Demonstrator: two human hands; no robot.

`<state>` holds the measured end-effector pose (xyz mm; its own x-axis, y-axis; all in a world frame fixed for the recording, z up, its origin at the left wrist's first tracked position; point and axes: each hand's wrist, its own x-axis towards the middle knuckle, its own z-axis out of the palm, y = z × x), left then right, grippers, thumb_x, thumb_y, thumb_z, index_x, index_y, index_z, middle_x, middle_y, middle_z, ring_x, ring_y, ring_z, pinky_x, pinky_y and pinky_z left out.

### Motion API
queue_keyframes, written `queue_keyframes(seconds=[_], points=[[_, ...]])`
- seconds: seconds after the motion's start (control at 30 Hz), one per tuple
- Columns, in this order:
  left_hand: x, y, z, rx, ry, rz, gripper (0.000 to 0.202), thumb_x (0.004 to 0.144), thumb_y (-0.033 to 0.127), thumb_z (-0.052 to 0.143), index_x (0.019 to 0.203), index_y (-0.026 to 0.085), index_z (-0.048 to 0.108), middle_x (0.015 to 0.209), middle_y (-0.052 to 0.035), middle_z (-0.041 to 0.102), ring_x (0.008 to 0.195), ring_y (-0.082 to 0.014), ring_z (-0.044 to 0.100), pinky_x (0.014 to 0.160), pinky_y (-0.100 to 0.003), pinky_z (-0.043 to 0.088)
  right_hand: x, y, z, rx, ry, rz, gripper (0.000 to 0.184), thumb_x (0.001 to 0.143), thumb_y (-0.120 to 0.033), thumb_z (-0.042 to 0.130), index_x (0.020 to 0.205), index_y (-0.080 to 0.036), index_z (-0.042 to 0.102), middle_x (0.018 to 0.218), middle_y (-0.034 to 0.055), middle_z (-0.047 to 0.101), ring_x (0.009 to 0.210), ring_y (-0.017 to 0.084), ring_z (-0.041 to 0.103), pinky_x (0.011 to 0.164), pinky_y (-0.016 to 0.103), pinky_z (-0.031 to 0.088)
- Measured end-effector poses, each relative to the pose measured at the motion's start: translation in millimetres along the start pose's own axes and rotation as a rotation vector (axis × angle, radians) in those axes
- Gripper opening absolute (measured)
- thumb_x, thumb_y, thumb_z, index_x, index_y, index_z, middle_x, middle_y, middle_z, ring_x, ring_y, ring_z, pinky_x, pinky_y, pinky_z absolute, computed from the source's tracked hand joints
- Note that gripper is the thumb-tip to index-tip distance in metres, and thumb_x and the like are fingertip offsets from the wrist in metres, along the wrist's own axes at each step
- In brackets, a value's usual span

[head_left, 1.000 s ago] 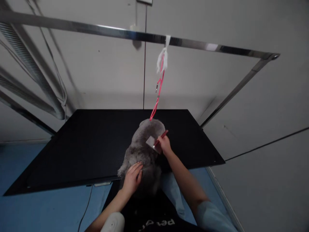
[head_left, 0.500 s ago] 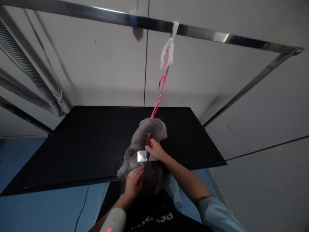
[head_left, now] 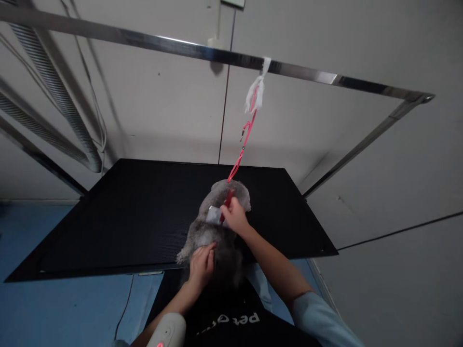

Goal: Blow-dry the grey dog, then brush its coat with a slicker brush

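A grey, fluffy dog (head_left: 208,233) stands at the near edge of a black grooming table (head_left: 144,212), its back towards me. My right hand (head_left: 236,216) is closed around the red handle of a slicker brush (head_left: 214,215). The brush's silvery flat head lies against the fur on the dog's back. Lower down, my left hand (head_left: 201,264) rests on the coat near the rump, fingers stretched out and lying on the fur. A pink grooming leash (head_left: 236,166) runs up from the dog's neck area. The dog's face and legs are hidden.
A metal bar frame (head_left: 173,46) spans above the table, with a white cloth strip (head_left: 256,91) tying the leash to it. Ribbed hoses (head_left: 68,106) hang at left. A white device (head_left: 168,330) is by my left forearm. My black apron (head_left: 224,308) meets the table edge.
My right hand has moved the brush a little up the dog's back, and the handle now tilts right. My left hand has shifted slightly on the fur. The camera view has tipped upward.
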<state>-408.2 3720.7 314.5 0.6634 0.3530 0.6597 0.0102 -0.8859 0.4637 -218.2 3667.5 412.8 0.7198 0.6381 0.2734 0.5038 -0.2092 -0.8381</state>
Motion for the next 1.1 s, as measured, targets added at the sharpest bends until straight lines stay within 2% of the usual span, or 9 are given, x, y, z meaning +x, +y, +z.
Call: queue_keyframes(seconds=[0.1,0.23,0.37,0.4,0.53,0.7,0.83,1.0,1.1], points=[[9,-1,3.9,0.068,-0.012,-0.035,0.03,0.09,0.019,0.04,0.105,0.016,0.065,0.087,-0.0071,0.072,0.076,-0.0183,0.066,0.069,-0.03,0.053,6,-6,0,-0.072,-0.094,-0.007,0.013,0.075,-0.031,0.06,0.075,-0.02,0.052,0.062,-0.003,0.057,0.057,0.013,0.053,0.055,0.024,0.038],[16,6,10.6,0.166,-0.105,0.01,0.031,0.089,0.019,0.041,0.108,0.015,0.064,0.089,-0.0079,0.072,0.077,-0.02,0.066,0.069,-0.031,0.053,13,-14,1,-0.108,0.104,0.015,0.013,0.081,-0.033,0.052,0.086,-0.021,0.051,0.069,-0.0015,0.059,0.059,0.013,0.054,0.056,0.024,0.037],[15,24,15.9,0.275,-0.234,0.064,0.028,0.085,0.016,0.044,0.103,0.017,0.066,0.084,-0.0082,0.071,0.074,-0.0217,0.064,0.066,-0.033,0.051,14,-22,5,-0.138,-0.197,-0.088,0.015,0.073,-0.031,0.063,0.074,-0.022,0.051,0.06,-0.0034,0.057,0.053,0.013,0.051,0.052,0.024,0.033],[14,29,17.0,0.289,-0.256,0.073,0.028,0.085,0.015,0.045,0.102,0.017,0.066,0.083,-0.0084,0.071,0.073,-0.0226,0.063,0.065,-0.033,0.05,16,-25,4,-0.153,-0.193,-0.075,0.015,0.072,-0.03,0.064,0.072,-0.022,0.051,0.059,-0.0032,0.056,0.053,0.013,0.051,0.052,0.024,0.033],[10,36,20.3,0.279,-0.279,0.091,0.026,0.085,0.015,0.045,0.102,0.017,0.066,0.08,-0.0087,0.07,0.071,-0.0243,0.063,0.062,-0.036,0.049,24,-32,-3,-0.153,0.133,-0.011,0.013,0.077,-0.032,0.059,0.083,-0.023,0.052,0.063,-0.0013,0.057,0.057,0.015,0.052,0.055,0.025,0.032],[10,29,16.6,0.243,-0.225,0.104,0.024,0.084,0.015,0.047,0.1,0.018,0.064,0.077,-0.0073,0.07,0.069,-0.0234,0.062,0.061,-0.034,0.047,11,-24,10,-0.134,-0.208,-0.07,0.019,0.072,-0.032,0.064,0.07,-0.022,0.049,0.058,-0.0036,0.056,0.052,0.012,0.049,0.051,0.024,0.03],[13,21,4.9,0.273,-0.248,0.082,0.021,0.087,0.019,0.046,0.094,0.019,0.066,0.075,-0.0057,0.07,0.067,-0.0209,0.063,0.061,-0.03,0.047,5,-14,10,-0.144,0.113,0.005,0.015,0.079,-0.035,0.056,0.081,-0.021,0.05,0.063,-0.0025,0.058,0.058,0.014,0.053,0.055,0.025,0.035],[15,3,-15.0,0.299,-0.37,0.032,0.024,0.088,0.03,0.048,0.078,0.021,0.068,0.069,-0.0036,0.069,0.065,-0.0196,0.064,0.059,-0.028,0.046,-3,5,4,0.073,-0.068,0.011,0.018,0.075,-0.032,0.059,0.085,-0.02,0.051,0.067,-0.0029,0.059,0.059,0.013,0.055,0.058,0.025,0.043],[16,-12,-24.5,0.254,-0.385,0.007,0.023,0.087,0.033,0.051,0.079,0.022,0.069,0.073,-0.003,0.071,0.069,-0.0193,0.066,0.062,-0.028,0.047,-7,16,2,0.167,0.138,0.068,0.019,0.077,-0.031,0.055,0.092,-0.02,0.05,0.077,-0.0002,0.061,0.065,0.014,0.058,0.063,0.028,0.047]])
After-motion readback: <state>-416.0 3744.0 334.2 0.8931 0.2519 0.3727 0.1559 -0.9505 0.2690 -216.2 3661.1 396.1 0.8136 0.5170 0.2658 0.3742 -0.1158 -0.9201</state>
